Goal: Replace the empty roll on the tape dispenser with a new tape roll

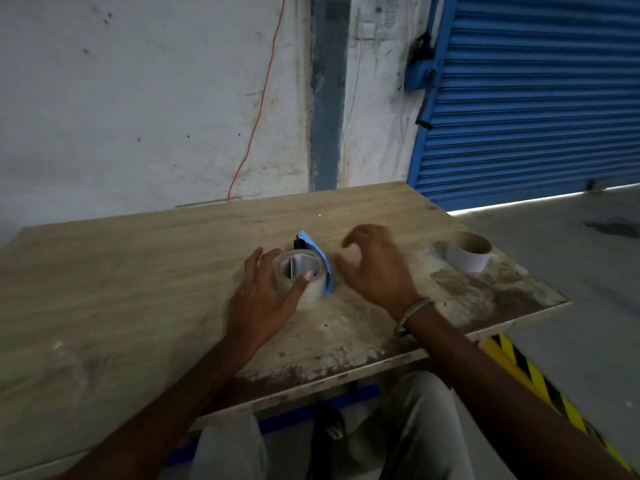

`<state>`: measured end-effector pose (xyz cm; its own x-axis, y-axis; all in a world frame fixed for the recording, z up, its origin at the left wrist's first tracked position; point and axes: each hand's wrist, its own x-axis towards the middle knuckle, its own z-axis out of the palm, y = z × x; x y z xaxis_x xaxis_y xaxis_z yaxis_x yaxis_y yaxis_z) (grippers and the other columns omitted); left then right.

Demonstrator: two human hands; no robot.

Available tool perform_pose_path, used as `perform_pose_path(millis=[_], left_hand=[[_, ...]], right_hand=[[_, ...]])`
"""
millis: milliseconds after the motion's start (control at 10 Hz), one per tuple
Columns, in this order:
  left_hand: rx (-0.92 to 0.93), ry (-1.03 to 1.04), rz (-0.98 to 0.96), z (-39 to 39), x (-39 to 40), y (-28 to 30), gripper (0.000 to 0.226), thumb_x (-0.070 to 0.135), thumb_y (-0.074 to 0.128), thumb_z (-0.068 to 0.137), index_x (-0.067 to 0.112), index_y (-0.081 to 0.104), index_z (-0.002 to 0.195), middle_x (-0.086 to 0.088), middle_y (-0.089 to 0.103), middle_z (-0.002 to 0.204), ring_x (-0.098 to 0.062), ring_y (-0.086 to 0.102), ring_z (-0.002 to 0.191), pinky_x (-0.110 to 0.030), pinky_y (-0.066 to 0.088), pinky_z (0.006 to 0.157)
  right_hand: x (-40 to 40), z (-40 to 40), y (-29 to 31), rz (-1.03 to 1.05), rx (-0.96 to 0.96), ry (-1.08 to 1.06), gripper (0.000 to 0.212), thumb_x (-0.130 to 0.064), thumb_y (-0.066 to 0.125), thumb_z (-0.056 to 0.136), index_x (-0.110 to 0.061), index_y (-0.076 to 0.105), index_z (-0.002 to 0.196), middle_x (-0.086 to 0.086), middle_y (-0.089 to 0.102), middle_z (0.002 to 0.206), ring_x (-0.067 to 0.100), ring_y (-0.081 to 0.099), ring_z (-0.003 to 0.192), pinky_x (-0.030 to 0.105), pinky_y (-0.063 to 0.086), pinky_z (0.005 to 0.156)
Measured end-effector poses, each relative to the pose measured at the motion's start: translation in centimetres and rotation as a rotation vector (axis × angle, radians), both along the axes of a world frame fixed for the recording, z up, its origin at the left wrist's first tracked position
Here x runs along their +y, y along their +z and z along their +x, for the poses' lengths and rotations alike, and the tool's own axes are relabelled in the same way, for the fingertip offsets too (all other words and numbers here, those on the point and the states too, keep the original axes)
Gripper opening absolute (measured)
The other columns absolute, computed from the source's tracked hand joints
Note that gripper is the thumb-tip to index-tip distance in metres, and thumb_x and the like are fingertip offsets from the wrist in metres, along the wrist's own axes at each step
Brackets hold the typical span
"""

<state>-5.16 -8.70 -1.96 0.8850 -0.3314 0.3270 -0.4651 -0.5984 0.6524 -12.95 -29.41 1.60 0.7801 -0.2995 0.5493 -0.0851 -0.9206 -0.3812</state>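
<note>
A new roll of clear tape [313, 287] lies flat on the blue tape dispenser [317, 244] in the middle of the wooden table [138, 271]. My left hand [261, 299] is at the roll's left side, its fingers nearly straight and its thumb lying across the roll's front rim. My right hand [375, 268] hovers just right of the dispenser, fingers spread and loosely bent, holding nothing. The empty cardboard core [471, 252] stands apart near the table's right edge.
The table's right corner and front edge are worn and stained. A blue roller shutter [536, 98] and a white wall with an orange cable [258, 109] stand behind. Yellow-black hazard striping [540, 382] runs below the right edge.
</note>
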Motion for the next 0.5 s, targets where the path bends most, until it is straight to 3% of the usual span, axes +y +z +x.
perform_pose_path(millis=[100, 200, 300, 400, 500], left_hand=[[-0.135, 0.068, 0.111, 2.3, 2.9, -0.1, 0.068, 0.067, 0.056, 0.096, 0.026, 0.049, 0.150, -0.003, 0.045, 0.162, -0.029, 0.053, 0.143, -0.050, 0.050, 0.108], [-0.161, 0.105, 0.313, 4.5, 5.2, -0.2, 0.076, 0.071, 0.048, 0.093, 0.020, 0.053, 0.149, -0.008, 0.050, 0.161, -0.031, 0.052, 0.145, -0.050, 0.045, 0.112], [-0.086, -0.053, 0.639, 6.4, 6.9, 0.4, 0.100, 0.085, 0.019, 0.079, 0.023, 0.056, 0.149, -0.003, 0.054, 0.158, -0.026, 0.052, 0.145, -0.043, 0.043, 0.115], [-0.140, -0.085, 0.721, 9.3, 6.5, 1.4, 0.090, 0.086, 0.028, 0.080, 0.027, 0.066, 0.136, 0.000, 0.067, 0.140, -0.025, 0.064, 0.129, -0.039, 0.051, 0.105], [-0.239, -0.033, 0.635, 15.6, 4.1, 4.0, 0.057, 0.071, 0.055, 0.091, 0.027, 0.071, 0.123, -0.002, 0.076, 0.118, -0.029, 0.073, 0.111, -0.041, 0.056, 0.095]], right_hand=[[4.2, 3.4, -0.4, 0.004, 0.011, 0.237, 0.040, -0.050, 0.058, 0.094, -0.014, 0.067, 0.111, 0.006, 0.066, 0.115, 0.028, 0.060, 0.112, 0.043, 0.054, 0.087], [5.2, 5.9, 0.5, -0.013, 0.112, 0.265, 0.046, -0.054, 0.053, 0.095, -0.015, 0.068, 0.115, 0.007, 0.069, 0.118, 0.028, 0.061, 0.115, 0.041, 0.055, 0.086], [4.6, 7.2, 0.0, -0.105, 0.224, 0.288, 0.041, -0.055, 0.049, 0.095, -0.019, 0.068, 0.089, 0.006, 0.066, 0.093, 0.029, 0.063, 0.089, 0.044, 0.056, 0.072], [3.4, 9.0, 1.3, -0.156, 0.247, 0.291, 0.042, -0.059, 0.051, 0.095, -0.023, 0.065, 0.078, -0.001, 0.062, 0.081, 0.021, 0.057, 0.077, 0.040, 0.051, 0.066], [1.8, 15.0, 4.1, -0.116, 0.386, 0.442, 0.035, -0.054, 0.062, 0.090, -0.023, 0.069, 0.076, -0.003, 0.073, 0.077, 0.017, 0.069, 0.076, 0.041, 0.057, 0.071]])
